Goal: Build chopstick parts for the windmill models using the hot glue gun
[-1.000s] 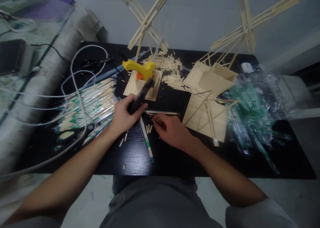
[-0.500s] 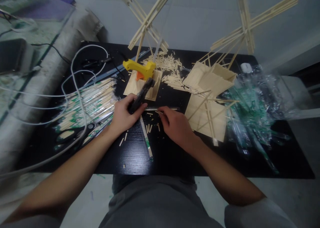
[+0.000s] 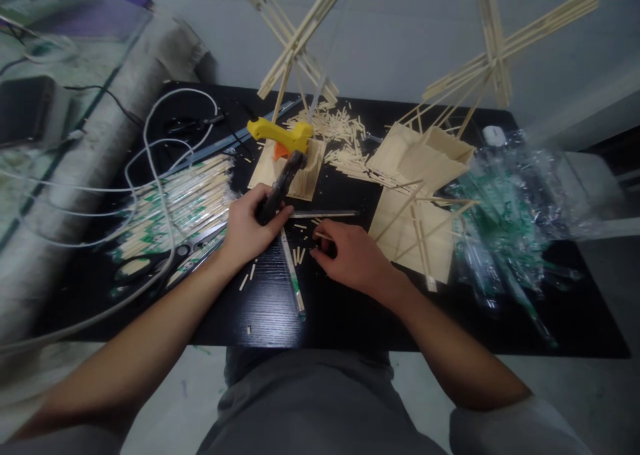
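My left hand is closed around a black hand tool, whose exact kind is hard to make out. Just right of it, my right hand has thumb and fingers pinched together, with a short wooden stick piece showing between them. A thin strip lies crosswise beyond the fingers. Between my hands, a wrapped chopstick points toward me, and short cut stick pieces are scattered beside it. Beyond the tool, a yellow glue gun rests over a square wooden base.
Wrapped chopsticks and black scissors lie left, under a white cable. A stick pile is at the back. Wooden windmill-like models stand behind and right, near crumpled plastic wrappers.
My right hand has drawn slightly toward me, away from the crosswise strip, and its fingers have curled. My left hand keeps its hold on the black tool.
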`<state>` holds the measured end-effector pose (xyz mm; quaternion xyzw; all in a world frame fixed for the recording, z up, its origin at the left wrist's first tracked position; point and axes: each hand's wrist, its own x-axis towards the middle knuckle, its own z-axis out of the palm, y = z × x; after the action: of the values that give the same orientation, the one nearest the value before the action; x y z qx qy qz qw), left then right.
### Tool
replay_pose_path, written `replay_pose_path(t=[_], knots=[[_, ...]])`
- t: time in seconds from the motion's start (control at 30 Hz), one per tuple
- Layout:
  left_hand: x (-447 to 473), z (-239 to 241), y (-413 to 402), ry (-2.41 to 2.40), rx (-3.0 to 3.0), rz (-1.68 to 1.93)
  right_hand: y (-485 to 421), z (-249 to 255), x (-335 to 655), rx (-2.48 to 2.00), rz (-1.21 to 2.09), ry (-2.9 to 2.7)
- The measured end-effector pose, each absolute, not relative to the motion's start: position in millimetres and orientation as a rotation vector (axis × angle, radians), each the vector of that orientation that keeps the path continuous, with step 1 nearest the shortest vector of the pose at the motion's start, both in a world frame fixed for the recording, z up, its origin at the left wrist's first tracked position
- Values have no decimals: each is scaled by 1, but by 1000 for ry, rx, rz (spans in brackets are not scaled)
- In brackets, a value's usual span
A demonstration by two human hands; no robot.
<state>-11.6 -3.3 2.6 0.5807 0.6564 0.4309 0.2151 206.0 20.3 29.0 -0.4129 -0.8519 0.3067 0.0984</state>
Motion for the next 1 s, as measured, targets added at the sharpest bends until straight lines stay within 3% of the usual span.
replay_pose_path(t=[0.4, 1.0], knots=[[-11, 3, -3, 1832, 1638, 1187, 26, 22, 205, -1454, 631, -2569], [-12, 2, -3, 1843, 1647, 1173, 23, 21, 203, -1428, 634, -2538]])
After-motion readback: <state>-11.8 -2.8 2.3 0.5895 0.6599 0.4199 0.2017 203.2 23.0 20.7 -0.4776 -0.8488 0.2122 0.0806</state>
